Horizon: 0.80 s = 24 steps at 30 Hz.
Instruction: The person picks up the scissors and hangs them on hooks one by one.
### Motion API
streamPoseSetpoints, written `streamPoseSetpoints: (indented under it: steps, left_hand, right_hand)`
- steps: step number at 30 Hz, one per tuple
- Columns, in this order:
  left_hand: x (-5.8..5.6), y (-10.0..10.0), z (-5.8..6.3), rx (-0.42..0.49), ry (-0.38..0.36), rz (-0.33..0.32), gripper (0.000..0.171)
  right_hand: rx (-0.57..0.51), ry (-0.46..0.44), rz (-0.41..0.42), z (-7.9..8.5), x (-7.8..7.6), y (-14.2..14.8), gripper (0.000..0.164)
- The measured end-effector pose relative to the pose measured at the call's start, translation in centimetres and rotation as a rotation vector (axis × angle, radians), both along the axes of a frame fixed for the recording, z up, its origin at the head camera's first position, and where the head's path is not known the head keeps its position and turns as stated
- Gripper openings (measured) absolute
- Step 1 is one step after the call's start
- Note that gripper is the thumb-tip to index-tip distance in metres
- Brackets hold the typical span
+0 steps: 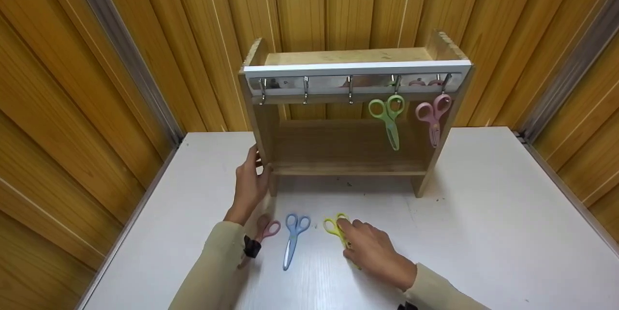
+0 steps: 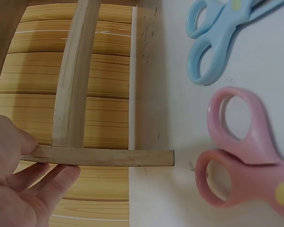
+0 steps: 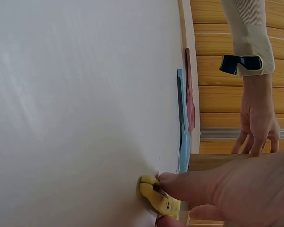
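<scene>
Pinching the yellow scissors (image 3: 162,203), long axis 11-to-5 o'clock, in my right hand (image 1: 370,247), I grip the 12-o'clock rack (image 1: 348,148) with my left hand (image 1: 249,183).

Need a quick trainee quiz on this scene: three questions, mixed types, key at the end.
1. Open question: which scissors are the fingers of the right hand on?
2. True or false: the left hand grips the wooden rack by its right side.
3. Fill in: of the five hooks on the rack, ___ have no scissors hanging from them.

Key:
1. The yellow scissors, lying on the white table.
2. False; it grips the left side.
3. Three; the green scissors and a pair of pink scissors hang from the two hooks at the right.
</scene>
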State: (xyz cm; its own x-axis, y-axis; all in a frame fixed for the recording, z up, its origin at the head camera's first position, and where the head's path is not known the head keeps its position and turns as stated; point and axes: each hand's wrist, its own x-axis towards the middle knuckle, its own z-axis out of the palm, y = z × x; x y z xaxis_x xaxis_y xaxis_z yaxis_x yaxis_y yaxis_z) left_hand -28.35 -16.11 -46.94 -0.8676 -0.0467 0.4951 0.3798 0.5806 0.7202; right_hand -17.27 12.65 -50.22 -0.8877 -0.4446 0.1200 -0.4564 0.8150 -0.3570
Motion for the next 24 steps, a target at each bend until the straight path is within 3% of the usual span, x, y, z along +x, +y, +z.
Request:
streamPoseSetpoints:
  steps: [7,16,24]
  left_hand:
    - [0.0,0.0,0.1,0.007,-0.017,-0.002,0.058]
    - [0.0,0.0,0.1,0.003,-0.017,-0.01,0.059]
    - [0.0,0.1,0.2,-0.002,-0.032,0.001,0.059]
  right_hand:
    - [-0.022,0.017,-0.053,0.0,-0.1,1.4,0.02]
    - [-0.018,0.007,-0.119,0.1,-0.6,3.2,0.016]
    - [-0.024,-0.015,-0.122,0.1,-0.8,3.6,0.017]
